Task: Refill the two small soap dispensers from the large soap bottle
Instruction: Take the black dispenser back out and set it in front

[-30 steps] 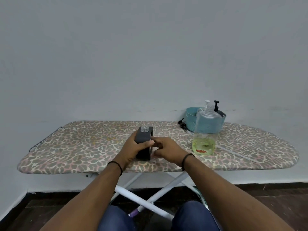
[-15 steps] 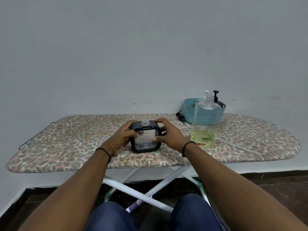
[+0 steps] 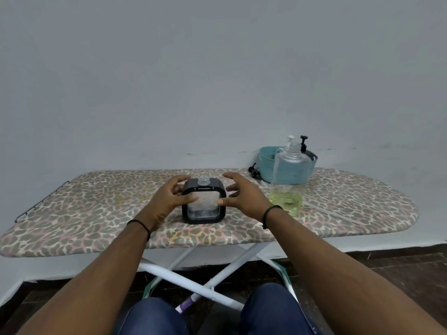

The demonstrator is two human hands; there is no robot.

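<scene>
One square black-framed clear soap dispenser [image 3: 204,202] upright between two hands, left hand [image 3: 168,200] curled against its side, right hand [image 3: 242,195] spread beside it, one large clear soap bottle [image 3: 290,177] uncapped right of right hand, one teal tub [image 3: 267,159] behind.

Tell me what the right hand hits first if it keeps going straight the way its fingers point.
Probably the square dispenser: the right hand is open beside it, fingers aimed left and slightly forward, thumb tip near its front face. Depth is unclear; the upper fingers might pass behind it.
</scene>
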